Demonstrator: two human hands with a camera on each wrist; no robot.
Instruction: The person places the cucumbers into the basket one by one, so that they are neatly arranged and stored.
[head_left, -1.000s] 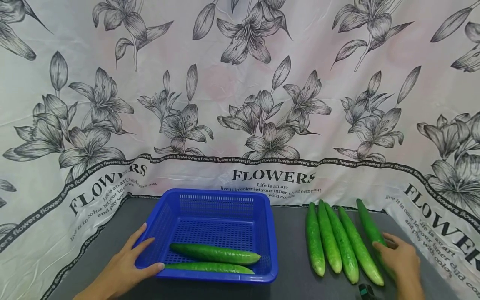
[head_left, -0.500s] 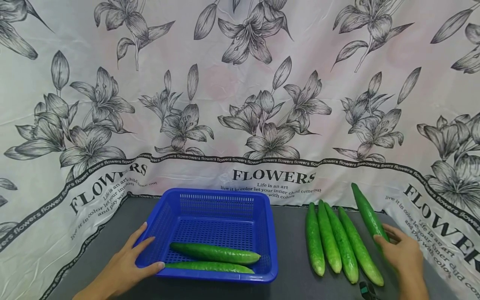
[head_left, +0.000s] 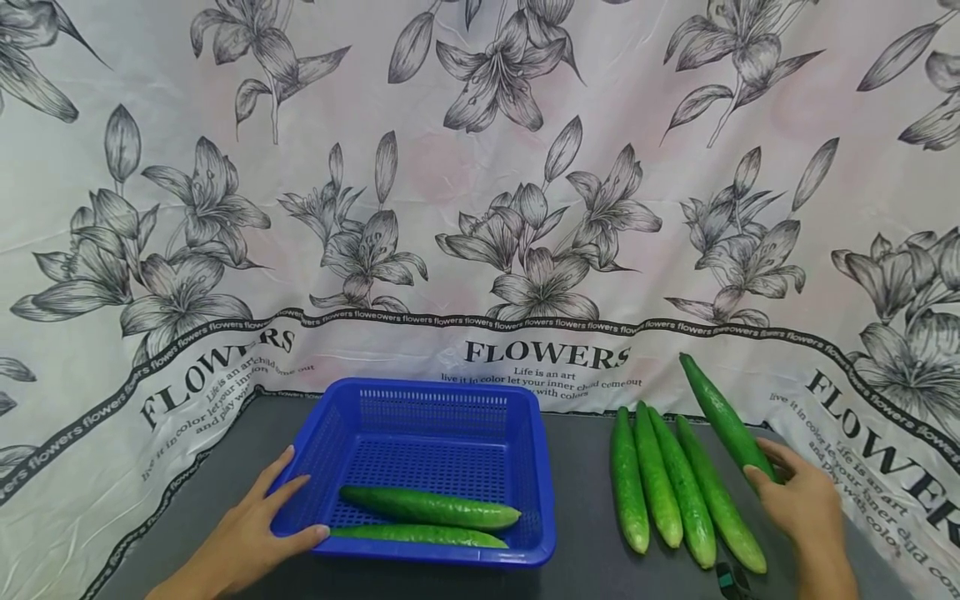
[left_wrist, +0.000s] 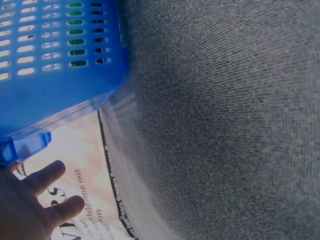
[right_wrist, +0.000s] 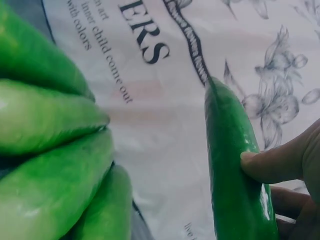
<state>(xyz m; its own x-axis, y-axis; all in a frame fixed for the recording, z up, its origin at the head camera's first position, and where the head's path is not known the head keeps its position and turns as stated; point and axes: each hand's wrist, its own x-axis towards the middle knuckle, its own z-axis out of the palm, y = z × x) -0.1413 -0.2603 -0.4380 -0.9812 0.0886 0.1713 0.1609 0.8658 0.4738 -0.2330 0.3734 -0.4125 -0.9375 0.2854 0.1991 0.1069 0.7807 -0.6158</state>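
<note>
Your held cucumber (head_left: 722, 412) has shifted left. Your left hand (head_left: 243, 529), fingers spread, touches the blue basket (head_left: 546, 483), two cucumbers (head_left: 431, 507) in its near side; four cucumbers (head_left: 681, 489) lie to its right; rightmost, your right hand (head_left: 802, 500) grips the held cucumber.

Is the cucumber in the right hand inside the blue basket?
No, the fingers hold that cucumber beside four others, apart from the basket.
</note>
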